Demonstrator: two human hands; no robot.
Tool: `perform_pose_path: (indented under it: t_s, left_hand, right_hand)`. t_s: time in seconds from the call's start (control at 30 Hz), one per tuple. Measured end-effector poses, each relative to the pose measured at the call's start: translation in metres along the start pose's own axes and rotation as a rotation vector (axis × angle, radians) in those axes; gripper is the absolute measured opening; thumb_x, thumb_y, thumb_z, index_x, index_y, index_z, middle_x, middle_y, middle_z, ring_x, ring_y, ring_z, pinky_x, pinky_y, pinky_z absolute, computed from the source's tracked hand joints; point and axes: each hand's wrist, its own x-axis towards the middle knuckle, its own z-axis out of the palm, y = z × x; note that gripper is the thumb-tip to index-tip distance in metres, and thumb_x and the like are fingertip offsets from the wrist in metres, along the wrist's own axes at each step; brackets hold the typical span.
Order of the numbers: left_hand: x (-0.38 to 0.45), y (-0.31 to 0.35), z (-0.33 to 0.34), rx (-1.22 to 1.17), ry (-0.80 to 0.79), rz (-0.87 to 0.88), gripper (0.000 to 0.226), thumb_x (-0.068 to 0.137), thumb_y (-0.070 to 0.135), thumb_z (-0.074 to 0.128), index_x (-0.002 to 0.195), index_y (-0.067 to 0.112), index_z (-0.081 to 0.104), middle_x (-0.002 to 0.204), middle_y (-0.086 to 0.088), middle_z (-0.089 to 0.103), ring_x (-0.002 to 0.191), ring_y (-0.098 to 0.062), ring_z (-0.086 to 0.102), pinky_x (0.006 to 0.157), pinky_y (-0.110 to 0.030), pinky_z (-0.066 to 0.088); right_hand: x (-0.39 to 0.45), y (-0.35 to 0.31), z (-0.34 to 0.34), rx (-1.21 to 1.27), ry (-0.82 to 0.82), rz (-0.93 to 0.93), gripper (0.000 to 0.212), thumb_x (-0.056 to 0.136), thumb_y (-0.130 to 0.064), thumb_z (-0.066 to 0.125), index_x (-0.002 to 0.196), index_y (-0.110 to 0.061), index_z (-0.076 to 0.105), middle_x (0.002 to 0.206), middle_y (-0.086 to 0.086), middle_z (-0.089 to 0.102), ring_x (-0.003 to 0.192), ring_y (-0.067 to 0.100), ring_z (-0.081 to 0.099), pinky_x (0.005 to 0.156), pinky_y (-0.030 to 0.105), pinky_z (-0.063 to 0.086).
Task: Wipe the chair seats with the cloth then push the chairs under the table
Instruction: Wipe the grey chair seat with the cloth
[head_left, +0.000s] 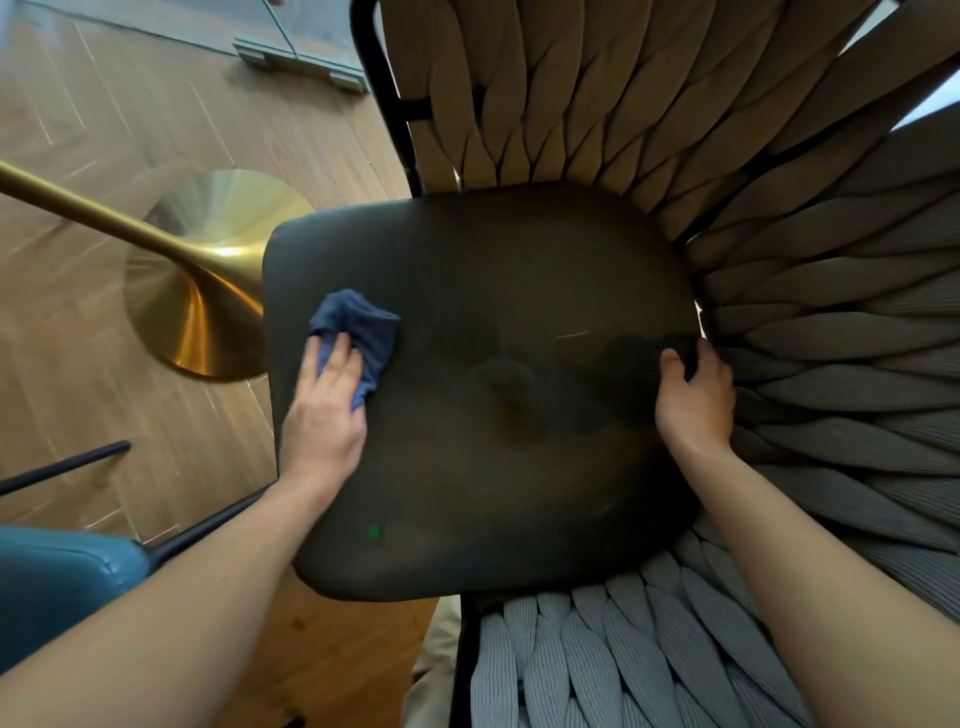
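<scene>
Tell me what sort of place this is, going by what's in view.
Probably a dining area in a home or a café. A dark padded chair seat with a woven rope back stands by a brass pedestal table base on wood-look flooring; the left hand presses a blue cloth on the seat.

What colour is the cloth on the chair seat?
Blue; the cloth shows clearly in the head view.

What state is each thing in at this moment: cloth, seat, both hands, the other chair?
cloth: bunched, lying on the seat's left part, pressed under the left hand.
seat: dark, mid-wipe, chair not yet pushed in.
left hand: fingers straight, pressing on the cloth.
right hand: fingers curled at the seat's right edge by the woven back.
blue chair: only a corner in view.
</scene>
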Motion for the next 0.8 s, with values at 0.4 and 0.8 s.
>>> perform_pose_path:
  t_s: [0.4,0.8]
  left_hand:
    - [0.003,0.055,0.016,-0.061,-0.070,0.156,0.048,0.094,0.016,0.042,0.141,0.007,0.045,0.153,-0.005,0.036,0.147,-0.027,0.015,0.116,-0.043,0.025]
    - [0.010,0.114,0.044,-0.141,-0.132,0.227,0.049,0.092,0.012,0.047,0.141,0.011,0.045,0.154,-0.001,0.034,0.148,-0.021,0.009,0.118,-0.043,0.023]
  right_hand:
    - [0.001,-0.002,-0.001,0.046,0.013,0.010,0.059,0.099,-0.044,0.041,0.152,-0.020,0.029,0.156,0.006,0.030,0.144,0.030,0.026,0.117,0.049,0.024]
    - [0.004,0.002,-0.001,0.067,0.003,0.024,0.060,0.099,-0.045,0.041,0.152,-0.019,0.030,0.156,0.005,0.032,0.144,0.029,0.028,0.117,0.049,0.026]
